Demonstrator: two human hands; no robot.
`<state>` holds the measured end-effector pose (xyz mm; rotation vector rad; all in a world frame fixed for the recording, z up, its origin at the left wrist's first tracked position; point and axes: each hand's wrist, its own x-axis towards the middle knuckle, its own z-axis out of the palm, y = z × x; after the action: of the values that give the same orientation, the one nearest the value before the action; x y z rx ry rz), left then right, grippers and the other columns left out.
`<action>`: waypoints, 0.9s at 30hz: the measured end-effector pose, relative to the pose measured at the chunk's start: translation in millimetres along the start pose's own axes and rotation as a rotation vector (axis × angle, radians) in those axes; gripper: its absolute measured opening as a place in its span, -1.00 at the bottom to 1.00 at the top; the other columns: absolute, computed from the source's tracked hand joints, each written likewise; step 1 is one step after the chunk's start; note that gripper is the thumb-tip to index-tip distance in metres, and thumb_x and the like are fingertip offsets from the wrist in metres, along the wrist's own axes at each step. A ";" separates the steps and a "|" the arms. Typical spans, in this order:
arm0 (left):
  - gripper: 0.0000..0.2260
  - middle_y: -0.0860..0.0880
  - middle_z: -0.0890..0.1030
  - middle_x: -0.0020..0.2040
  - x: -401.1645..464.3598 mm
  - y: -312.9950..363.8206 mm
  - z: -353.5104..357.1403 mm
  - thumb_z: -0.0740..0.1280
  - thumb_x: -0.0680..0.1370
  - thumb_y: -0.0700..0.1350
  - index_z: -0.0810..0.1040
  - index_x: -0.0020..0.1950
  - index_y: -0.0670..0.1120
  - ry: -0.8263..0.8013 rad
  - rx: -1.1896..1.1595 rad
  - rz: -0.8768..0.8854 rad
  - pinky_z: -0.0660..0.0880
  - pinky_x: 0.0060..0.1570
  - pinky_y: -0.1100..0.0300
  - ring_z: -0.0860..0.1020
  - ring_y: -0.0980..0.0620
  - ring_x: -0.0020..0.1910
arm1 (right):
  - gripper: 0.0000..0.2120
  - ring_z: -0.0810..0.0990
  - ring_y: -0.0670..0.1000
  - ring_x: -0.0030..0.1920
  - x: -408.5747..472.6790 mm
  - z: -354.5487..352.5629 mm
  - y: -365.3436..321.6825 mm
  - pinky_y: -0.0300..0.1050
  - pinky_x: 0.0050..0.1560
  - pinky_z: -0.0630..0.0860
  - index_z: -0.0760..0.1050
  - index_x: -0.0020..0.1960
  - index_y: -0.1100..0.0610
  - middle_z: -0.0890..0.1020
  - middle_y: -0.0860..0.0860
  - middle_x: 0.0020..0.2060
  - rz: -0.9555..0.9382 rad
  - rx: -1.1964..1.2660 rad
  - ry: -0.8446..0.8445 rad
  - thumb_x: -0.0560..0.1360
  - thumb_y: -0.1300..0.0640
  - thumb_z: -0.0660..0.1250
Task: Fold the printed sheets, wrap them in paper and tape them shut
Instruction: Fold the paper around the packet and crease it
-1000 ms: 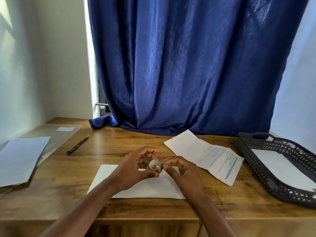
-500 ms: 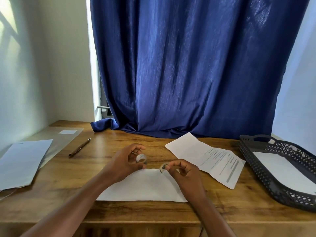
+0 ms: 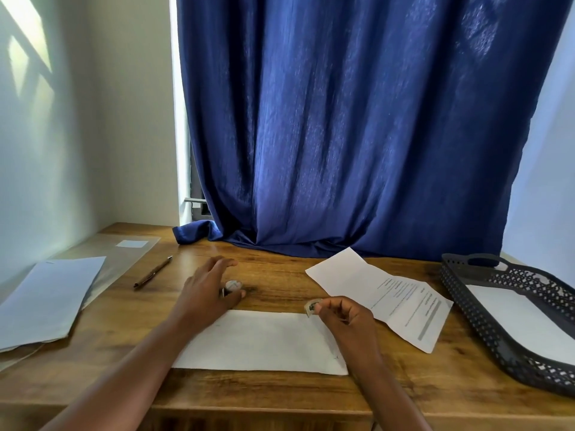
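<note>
Two hands at work over a wooden tabletop (image 3: 280,390); taping step in hand, judged from the piece of tape already off the roll.

1. Wrapped packet (image 3: 261,340): white, flat, oblong, lying close to the near edge at its middle. Its long sides run parallel to that edge. No tape can be made out on it.
2. Right hand (image 3: 345,315): over the packet's far right corner, fingers curled, pinching a short tape strip (image 3: 312,307) between thumb and forefinger. Whether the strip touches the paper cannot be told.
3. Left hand (image 3: 208,290): just past the packet's far left corner, fingers spread and fairly straight, thumb beside the tape roll (image 3: 232,285). The roll sits on the wood; whether the hand grips it or has let it go cannot be told.
4. Printed sheet (image 3: 395,300): creased into panels, partly unfolded, lying right of centre, one corner pointing toward the far edge. Not yet wrapped.
5. Dark tray (image 3: 466,303): perforated walls, at the right edge, with a white sheet inside.
6. Paper stack (image 3: 46,303): at the left edge, on a clear plastic sleeve (image 3: 133,253) that runs toward the far left corner.
7. Pen (image 3: 153,272): between the sleeve and the left hand, lying aslant.
8. Blue curtain (image 3: 357,135): hanging behind the far edge, its hem resting on the wood.

Next move, as a judgement: lay the strip across the packet's loose flap and press it flat. This calls for a steady packet, so the left hand would serve best holding the paper down. The strip is small and may curl onto the fingers.
</note>
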<state>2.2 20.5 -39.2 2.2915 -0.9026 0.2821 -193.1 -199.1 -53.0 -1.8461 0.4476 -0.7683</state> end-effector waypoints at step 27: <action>-0.42 0.15 0.18 0.65 -70.0 85.8 33.9 0.12 0.64 0.34 0.21 0.62 0.16 -0.366 0.136 0.205 -0.07 0.61 0.12 0.05 0.15 0.64 | -0.92 0.68 -0.09 -0.05 62.0 -17.7 -45.6 -0.08 0.10 0.64 0.74 -0.10 -0.05 0.73 -0.20 -0.16 -0.016 -0.717 -0.700 0.47 -0.03 0.52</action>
<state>-108.5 -11.4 -51.5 2.4220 -1.3436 0.0077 -162.4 -231.8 11.9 -2.6192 0.2541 0.1021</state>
